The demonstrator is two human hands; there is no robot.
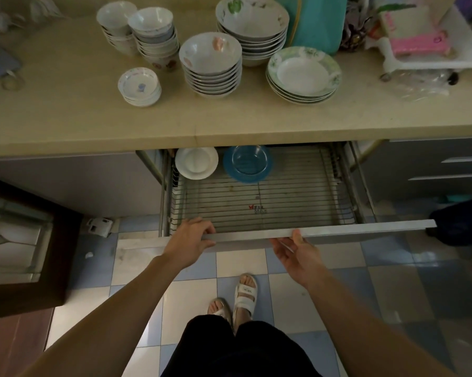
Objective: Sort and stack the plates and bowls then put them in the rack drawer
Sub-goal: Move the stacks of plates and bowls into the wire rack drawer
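Fingers [206, 231] of my left hand [192, 238] curl over the drawer front [338, 231] while my right hand [297, 253] cups it loosely from beneath, holding the rack drawer [256, 197] out for the bowls [210, 66] and plates [304, 74] stacked beyond on the counter [120, 123].

rack drawer [256, 197] rear under counter [175, 126], blue plate [247, 164] partly hidden

A teal bag [315, 21] and pink sponge [417, 43] sit on the counter [93, 118].
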